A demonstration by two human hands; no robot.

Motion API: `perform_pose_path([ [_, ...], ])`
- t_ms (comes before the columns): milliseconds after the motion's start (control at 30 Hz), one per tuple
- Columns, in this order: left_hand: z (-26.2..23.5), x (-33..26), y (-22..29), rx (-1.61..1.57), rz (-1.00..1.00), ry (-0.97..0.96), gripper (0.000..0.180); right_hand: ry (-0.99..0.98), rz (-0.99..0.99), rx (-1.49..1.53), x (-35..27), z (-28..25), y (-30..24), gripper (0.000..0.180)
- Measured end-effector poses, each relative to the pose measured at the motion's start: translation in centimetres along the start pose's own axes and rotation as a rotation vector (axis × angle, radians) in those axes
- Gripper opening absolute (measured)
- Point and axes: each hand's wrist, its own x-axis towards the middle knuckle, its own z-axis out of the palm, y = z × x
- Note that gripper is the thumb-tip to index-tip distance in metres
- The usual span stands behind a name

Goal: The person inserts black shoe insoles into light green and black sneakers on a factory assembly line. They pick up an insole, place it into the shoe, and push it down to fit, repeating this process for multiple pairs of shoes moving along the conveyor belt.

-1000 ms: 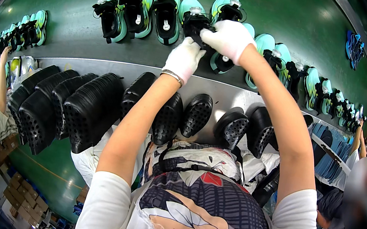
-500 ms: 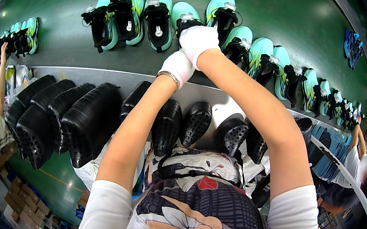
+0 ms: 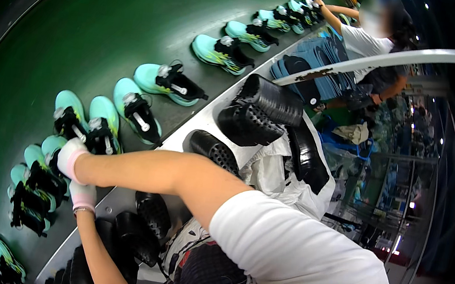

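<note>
My right hand [image 3: 70, 157], in a white glove with a pink cuff, reaches across my body and closes on a teal shoe with a black insert [image 3: 51, 147] on the green conveyor belt [image 3: 98, 25]. My left hand [image 3: 82, 195], gloved the same way, sits just below it at the belt's edge, next to another teal shoe [image 3: 43, 179]. Its fingers are curled, and its grip is hidden. More teal shoes [image 3: 138, 109] lie in a row along the belt.
Black ribbed shoe moulds [image 3: 259, 111] are stacked on the grey ledge [image 3: 195, 123] between me and the belt. Another person [image 3: 370, 40] works at the belt's far end, beside a white rail [image 3: 378, 60] and blue stacked sheets [image 3: 315, 53].
My head has turned, so the belt now runs diagonally. Both hands have moved from the shoe at the top centre to shoes at the left, staying close together.
</note>
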Motion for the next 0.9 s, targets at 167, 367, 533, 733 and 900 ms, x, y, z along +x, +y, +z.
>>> perform_pose_path([
  [167, -0.2, 0.8, -0.5, 0.373, 0.034, -0.142, 0.021, 0.181, 0.126, 0.073, 2.7, 2.4, -0.9, 0.02],
  [367, 1.2, 1.4, -2.3, 0.231, -0.005, -0.145, 0.022, 0.126, 0.006, 0.081, 2.3, 1.9, 0.2, 0.021],
  [533, -0.2, -0.5, -4.6, 0.06, 0.182, 0.129, 0.02, 0.162, 0.029, 0.094, 2.6, 2.8, 0.0, 0.025],
  [733, -4.6, -1.1, -1.5, -0.388, -0.276, 0.332, 0.035, 0.104, 0.138, 0.191, 3.2, 2.1, 0.7, 0.029],
  [900, -1.7, 4.1, -7.8, 0.228, -0.018, 0.464, 0.041, 0.08, 0.128, 0.154, 4.3, 1.7, 0.6, 0.029],
])
